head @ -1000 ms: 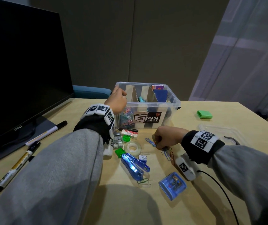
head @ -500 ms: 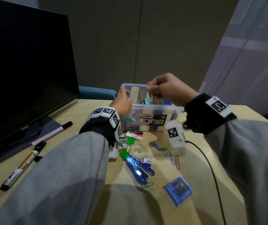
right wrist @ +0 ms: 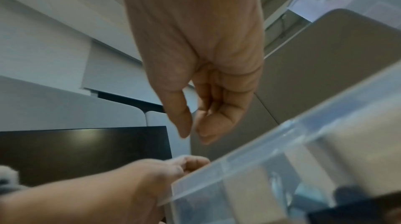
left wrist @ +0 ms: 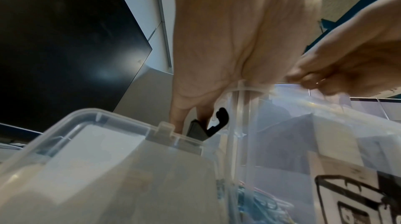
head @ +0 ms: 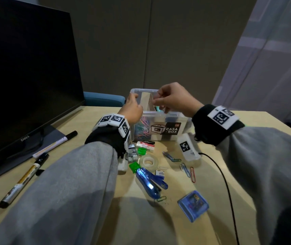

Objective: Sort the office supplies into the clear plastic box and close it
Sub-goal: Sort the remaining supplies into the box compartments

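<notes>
The right hand [head: 173, 100] hangs over the open top of the clear plastic box [head: 176, 121], fingers pointing down and loosely curled, thumb and forefinger tips close together. In the right wrist view nothing shows between them, while in the left wrist view something thin may sit at the fingertips; whether it holds a paper clip cannot be told. The left hand [head: 132, 110] is at the box's left end, fingers curled over the rim by the black latch [left wrist: 217, 124], gripping the edge.

The box stands open toward the far middle of a pale wooden desk [head: 220, 191], with cardboard dividers inside and coloured paper clips [head: 142, 128] heaped in its left compartment. Its near wall bears a black label.

On the desk near the box lie a tape roll [head: 148, 162], a blue stapler [head: 148, 183], a small blue case [head: 193, 206], green clips [head: 134, 167], an eraser box [head: 144, 145] and loose paper clips [head: 187, 169]. A black cable [head: 227, 191] trails from the right wrist toward the near edge. Two markers [head: 23, 181] lie at the left, in front of a dark monitor [head: 26, 76].

Bare desk shows to the right of the box and along the near right. Behind are a grey wall and a pale curtain at the right. Both forearms, in grey sleeves, reach forward from the near edge.
</notes>
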`<state>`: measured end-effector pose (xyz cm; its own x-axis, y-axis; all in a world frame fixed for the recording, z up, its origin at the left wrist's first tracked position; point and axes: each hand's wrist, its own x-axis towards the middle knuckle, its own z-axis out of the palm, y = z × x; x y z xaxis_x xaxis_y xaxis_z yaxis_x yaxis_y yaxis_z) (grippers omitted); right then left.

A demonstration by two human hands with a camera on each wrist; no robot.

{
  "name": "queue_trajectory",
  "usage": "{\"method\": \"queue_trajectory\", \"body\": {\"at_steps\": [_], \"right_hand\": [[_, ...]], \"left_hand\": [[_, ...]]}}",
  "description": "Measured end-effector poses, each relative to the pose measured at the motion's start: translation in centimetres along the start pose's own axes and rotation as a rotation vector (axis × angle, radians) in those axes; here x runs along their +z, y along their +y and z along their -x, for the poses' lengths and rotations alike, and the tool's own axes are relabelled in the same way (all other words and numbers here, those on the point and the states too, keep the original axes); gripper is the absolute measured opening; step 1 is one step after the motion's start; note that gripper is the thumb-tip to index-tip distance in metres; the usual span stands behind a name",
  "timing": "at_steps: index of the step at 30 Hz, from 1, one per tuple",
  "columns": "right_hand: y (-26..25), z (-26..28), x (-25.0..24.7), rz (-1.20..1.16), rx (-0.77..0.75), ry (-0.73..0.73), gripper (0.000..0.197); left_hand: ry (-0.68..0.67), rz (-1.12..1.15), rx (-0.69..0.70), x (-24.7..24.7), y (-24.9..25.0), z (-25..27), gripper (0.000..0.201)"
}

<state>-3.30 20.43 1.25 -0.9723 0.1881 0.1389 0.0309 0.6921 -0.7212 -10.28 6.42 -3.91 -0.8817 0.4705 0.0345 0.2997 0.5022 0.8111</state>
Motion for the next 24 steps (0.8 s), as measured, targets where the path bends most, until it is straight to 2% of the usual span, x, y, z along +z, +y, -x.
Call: {"method": "queue_trajectory", "body": {"at_steps": [1,3,5,6,7,10,12,18,24], "right_hand": [[0.1,0.8,-0.9,0.043,-0.015,-0.070,0.006],[0.8,2.5,-2.4,0.195,0.033,-0.324,0.008],[2.2,4.2,-2.8,0.377,0.179,-0.639,0.010],[3.2,5.0,-2.6,0.468,0.265,-0.746,0.010],[4.3,5.8,-2.1,0.563,0.337,-0.799,0.019],[7.0,7.8,-0.9,0.758,0.494,-0.783,0.055],[8.0,8.5,-0.4,0.791,0.524,-0.749,0.064],[9.2,7.7,0.9,0.702,0.571,-0.609,0.054],[9.5,6.6,1.0,0.550,0.603,-0.703,0.027]], "left_hand": [[0.004,-0.004,0.005,0.0,0.0,0.0,0.053],[0.007,-0.009,0.005,0.1,0.0,0.0,0.051],[0.012,-0.006,-0.002,0.2,-0.1,-0.1,0.051],[0.016,-0.008,-0.003,0.2,-0.1,-0.1,0.051],[0.018,-0.011,-0.004,0.2,-0.1,-0.1,0.051],[0.020,-0.020,-0.004,0.2,-0.1,0.0,0.050],[0.024,-0.026,-0.002,0.2,0.0,-0.1,0.050],[0.030,-0.027,-0.005,0.3,-0.1,-0.2,0.049],[0.034,-0.019,0.000,0.3,-0.1,-0.3,0.047]]}}
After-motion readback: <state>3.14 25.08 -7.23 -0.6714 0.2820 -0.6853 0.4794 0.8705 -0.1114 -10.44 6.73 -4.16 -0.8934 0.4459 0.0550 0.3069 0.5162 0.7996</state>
